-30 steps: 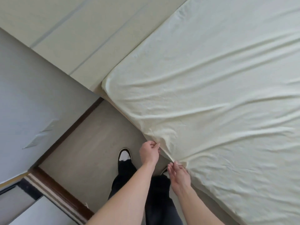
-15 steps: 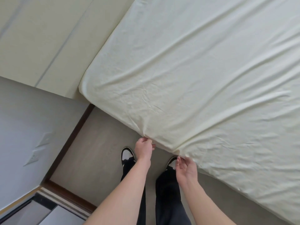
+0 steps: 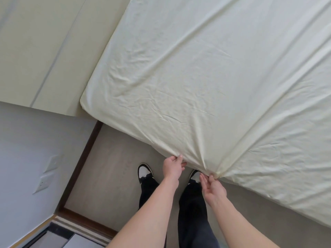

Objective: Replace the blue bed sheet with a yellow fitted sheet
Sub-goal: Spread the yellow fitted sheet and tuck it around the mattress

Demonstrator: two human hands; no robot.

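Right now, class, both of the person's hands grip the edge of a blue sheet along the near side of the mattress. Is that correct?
Not quite: the colour is wrong. The head view shows the left hand and the right hand gripping the edge of a pale yellow sheet, not a blue one. No blue sheet is in view. The rest holds: both hands grip it along the near side of the mattress.

Yellow fitted sheet (image 3: 206,83): pale yellow, it covers the bed, with long creases that run toward the near edge.
Left hand (image 3: 172,167): it grips the sheet's near edge, the fingers curled under the fabric.
Right hand (image 3: 213,187): its fingers (image 3: 211,176) pinch the edge where the folds gather, just beside the left hand.
Shoes (image 3: 144,171): black and white, on the grey floor (image 3: 107,176) below the hands.
Wall (image 3: 26,149): at the left, with a dark baseboard (image 3: 80,161).
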